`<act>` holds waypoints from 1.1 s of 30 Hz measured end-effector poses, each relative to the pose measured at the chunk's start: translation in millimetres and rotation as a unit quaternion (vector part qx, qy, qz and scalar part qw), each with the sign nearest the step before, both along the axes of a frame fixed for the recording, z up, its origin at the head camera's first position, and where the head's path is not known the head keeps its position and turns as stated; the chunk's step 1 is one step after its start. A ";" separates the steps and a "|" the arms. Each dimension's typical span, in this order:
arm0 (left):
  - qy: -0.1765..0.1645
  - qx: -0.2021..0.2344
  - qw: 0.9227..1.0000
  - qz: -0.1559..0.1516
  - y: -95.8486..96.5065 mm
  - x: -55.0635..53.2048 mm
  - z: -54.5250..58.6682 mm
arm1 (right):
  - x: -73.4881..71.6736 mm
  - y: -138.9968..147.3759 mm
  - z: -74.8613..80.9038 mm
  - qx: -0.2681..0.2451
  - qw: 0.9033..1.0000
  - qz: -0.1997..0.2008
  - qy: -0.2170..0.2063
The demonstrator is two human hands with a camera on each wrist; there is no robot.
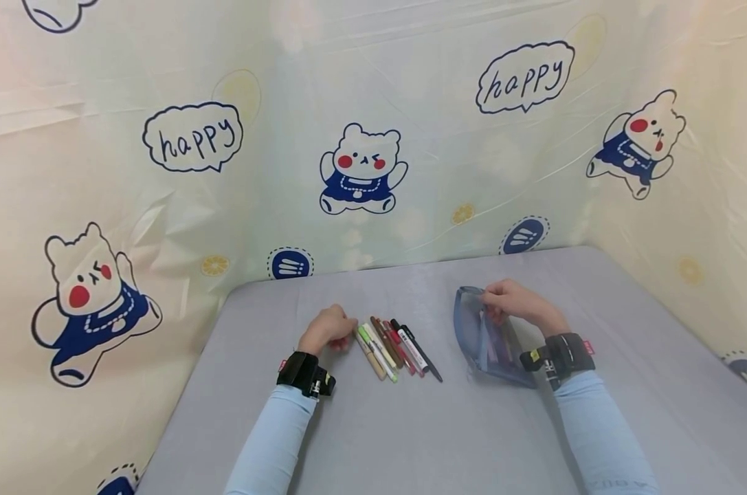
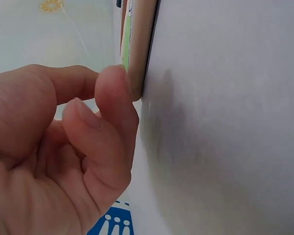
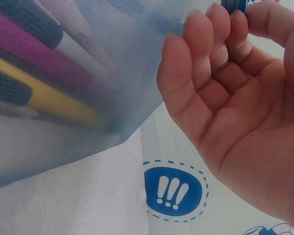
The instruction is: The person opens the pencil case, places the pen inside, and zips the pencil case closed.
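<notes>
My left hand (image 1: 330,328) has curled fingers at the far end of a tan marker (image 1: 370,355), the leftmost of a row of pens. In the left wrist view, fingertips overlap the side of that tan marker (image 2: 141,44), close over the table. Beside it lie a green-and-white marker (image 1: 379,349), a brown pen (image 1: 390,344), red pens and a black pen (image 1: 424,354). My right hand (image 1: 517,302) pinches the upper edge of a blue mesh pouch (image 1: 470,323). Through the mesh show purple (image 3: 34,41) and yellow (image 3: 63,105) pens.
The pens and pouch are on a grey table (image 1: 385,440). Behind it hangs a pale curtain (image 1: 429,96) printed with bears and the word "happy". Both forearms wear light blue sleeves (image 1: 274,440) and black wrist cameras.
</notes>
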State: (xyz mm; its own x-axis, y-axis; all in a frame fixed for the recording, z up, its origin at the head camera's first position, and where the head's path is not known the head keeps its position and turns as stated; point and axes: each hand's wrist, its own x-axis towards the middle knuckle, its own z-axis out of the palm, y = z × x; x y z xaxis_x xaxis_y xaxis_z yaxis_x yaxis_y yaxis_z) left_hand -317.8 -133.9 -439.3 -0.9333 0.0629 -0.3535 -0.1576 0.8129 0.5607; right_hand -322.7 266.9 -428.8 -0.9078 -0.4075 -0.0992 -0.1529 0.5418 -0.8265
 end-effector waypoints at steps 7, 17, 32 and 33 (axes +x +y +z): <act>-0.016 0.004 1.000 -0.013 10.2 3.1 0.7 | -0.3 2.9 1.6 0.009 1.000 -0.005 0.004; -0.030 -0.031 0.999 -0.020 12.7 2.0 -7.7 | 0.4 0.8 3.9 0.019 1.000 -0.007 0.004; -0.030 -0.037 0.999 0.007 6.6 -1.5 -13.0 | -1.9 -1.3 -2.2 0.013 1.000 -0.002 -0.003; -0.030 -0.030 0.999 0.007 5.1 -1.3 -12.5 | -1.6 -1.2 -2.2 0.013 1.000 -0.002 -0.004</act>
State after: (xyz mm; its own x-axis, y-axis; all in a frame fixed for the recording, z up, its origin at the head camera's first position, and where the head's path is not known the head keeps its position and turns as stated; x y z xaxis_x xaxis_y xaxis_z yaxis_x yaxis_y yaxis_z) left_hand -319.1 -128.8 -451.8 -0.9113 0.0261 -0.4108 -0.2011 0.8425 0.4997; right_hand -324.3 265.7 -431.0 -0.9084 -0.4015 -0.1170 -0.1446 0.5641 -0.8130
